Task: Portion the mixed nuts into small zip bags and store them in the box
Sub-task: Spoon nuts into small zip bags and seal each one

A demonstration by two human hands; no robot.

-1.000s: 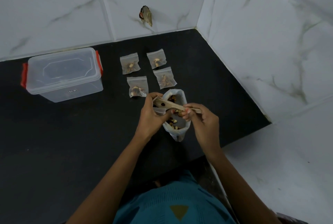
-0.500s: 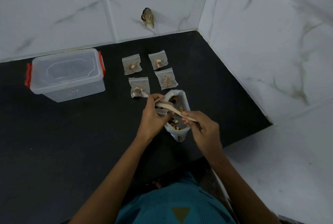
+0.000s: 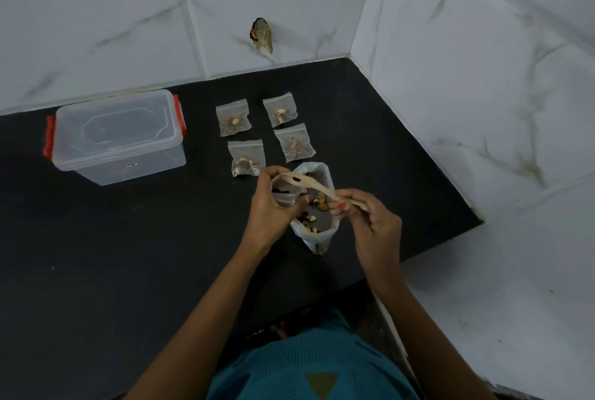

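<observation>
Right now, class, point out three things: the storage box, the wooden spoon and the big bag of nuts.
storage box (image 3: 117,134), head view, on its clear lid.
wooden spoon (image 3: 317,186), head view, mid-handle.
big bag of nuts (image 3: 318,240), head view, on its near white rim.

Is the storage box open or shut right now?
Shut. The clear lid sits flat on the storage box, with red latches at both ends; whether they are clipped down cannot be told. No bags show through its clear walls.
</observation>
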